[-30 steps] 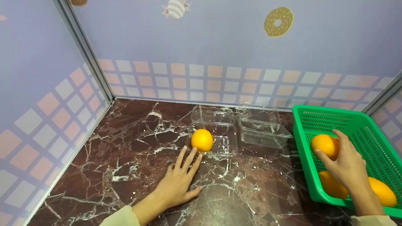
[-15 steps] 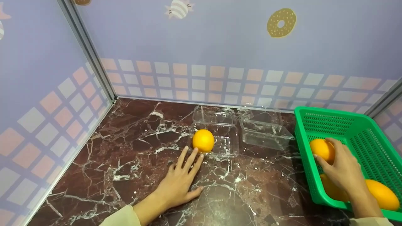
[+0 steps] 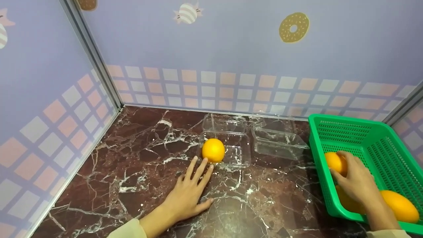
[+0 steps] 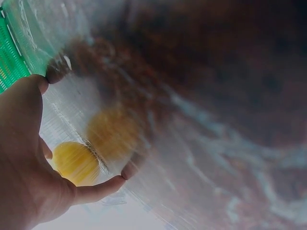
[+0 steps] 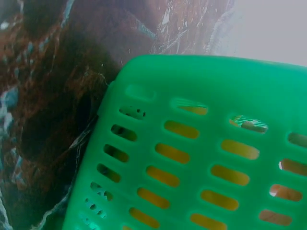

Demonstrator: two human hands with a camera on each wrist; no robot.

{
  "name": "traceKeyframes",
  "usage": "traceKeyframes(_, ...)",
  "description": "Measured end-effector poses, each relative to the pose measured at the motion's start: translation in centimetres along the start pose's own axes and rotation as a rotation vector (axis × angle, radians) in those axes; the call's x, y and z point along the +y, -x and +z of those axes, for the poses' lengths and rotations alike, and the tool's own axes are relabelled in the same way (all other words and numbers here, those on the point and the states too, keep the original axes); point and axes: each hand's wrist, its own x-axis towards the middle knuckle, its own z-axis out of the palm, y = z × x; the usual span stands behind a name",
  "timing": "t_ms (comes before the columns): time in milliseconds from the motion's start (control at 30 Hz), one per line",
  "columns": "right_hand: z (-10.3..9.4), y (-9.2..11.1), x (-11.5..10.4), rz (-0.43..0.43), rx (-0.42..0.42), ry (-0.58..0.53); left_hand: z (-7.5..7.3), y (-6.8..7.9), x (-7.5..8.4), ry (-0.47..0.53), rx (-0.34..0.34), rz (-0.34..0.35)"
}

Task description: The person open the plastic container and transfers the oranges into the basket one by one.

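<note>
My left hand (image 3: 186, 196) lies on the dark marbled table with fingers spread and straight. Its fingertips reach the near edge of a clear plastic clamshell box (image 3: 243, 152), just short of an orange (image 3: 213, 150) sitting in the box's left half; whether they touch either is hard to tell. In the left wrist view that orange (image 4: 74, 163) shows beyond the fingers. Over at the right, my right hand (image 3: 358, 181) grips another orange (image 3: 335, 162) inside a green basket (image 3: 315, 158). The right wrist view shows mostly the basket's slotted wall (image 5: 192, 76), with yellow fruit behind it.
More orange-yellow fruit (image 3: 401, 206) lies in the basket's near end, partly hidden by the right forearm. A second clear plastic box (image 3: 279, 145) stands between the first box and the basket. A patterned panel (image 3: 231, 39) closes off the table's back, with another at the left.
My right hand has sunk lower into the basket with its orange and shifted slightly left. The left hand and the orange in the clear box stay where they were.
</note>
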Motion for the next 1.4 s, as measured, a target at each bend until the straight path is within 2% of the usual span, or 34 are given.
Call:
traceKeyframes(333,-0.25,-0.25,0.5,0.054,-0.116,0.009,0.08,-0.01,-0.04,0.018,0.013,0.0)
traceKeyframes(567,-0.43,-0.33,0.67,0.079,-0.193,0.056,0.19,-0.02,0.11,-0.001,0.027,0.003)
traceKeyframes(833,-0.38,0.15,0.59,0.086,-0.419,0.034,0.3,-0.04,0.03,0.022,0.011,0.001)
traceKeyframes(900,-0.38,0.32,0.44,0.104,-0.45,0.018,0.35,0.0,-0.01,0.022,0.011,0.0)
traceKeyframes(1100,-0.38,0.28,0.22,0.121,-0.46,0.013,0.39,0.12,-0.01,0.023,0.008,-0.003)
traceKeyframes(1400,-0.3,0.09,0.44,0.119,-0.412,0.003,0.12,0.06,0.03,0.009,0.029,0.014)
